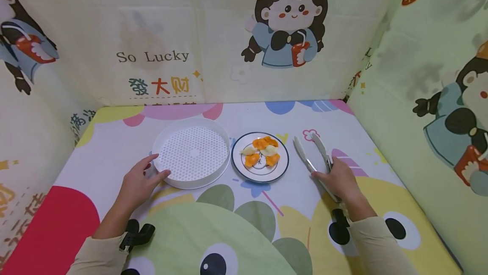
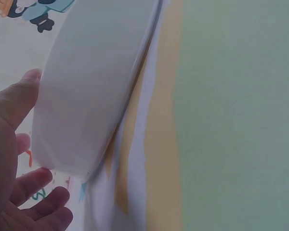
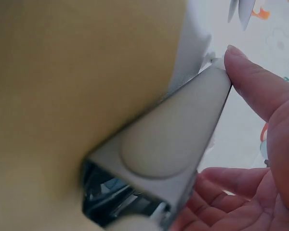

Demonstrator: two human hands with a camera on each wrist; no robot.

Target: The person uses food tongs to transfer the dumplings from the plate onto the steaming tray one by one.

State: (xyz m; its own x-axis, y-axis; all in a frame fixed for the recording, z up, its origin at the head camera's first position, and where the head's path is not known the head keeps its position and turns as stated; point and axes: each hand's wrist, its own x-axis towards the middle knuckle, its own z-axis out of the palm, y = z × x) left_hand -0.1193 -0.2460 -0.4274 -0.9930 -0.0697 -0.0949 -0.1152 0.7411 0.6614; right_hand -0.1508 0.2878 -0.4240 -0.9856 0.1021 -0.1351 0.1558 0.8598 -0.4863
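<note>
A white round steamer tray (image 1: 194,152) with a perforated base lies left of centre. My left hand (image 1: 139,181) is at its left side, thumb and fingertips at the rim; in the left wrist view the fingers are spread loosely beside the tray's smooth wall (image 2: 94,86). At the right, my right hand (image 1: 340,179) holds metal tongs (image 1: 303,155) between thumb and fingers, their tips spread apart and pointing away from me. The right wrist view shows the wide handle end of the tongs (image 3: 178,120) with the thumb along one edge.
Between tray and tongs stands a white plate (image 1: 238,164) with a dark blue rim. On it lie several dumpling-like pieces, some orange (image 1: 251,159) and some whitish (image 1: 270,151). A patterned cloth (image 1: 232,232) covers the table, and printed fabric walls (image 1: 213,46) enclose its back and sides.
</note>
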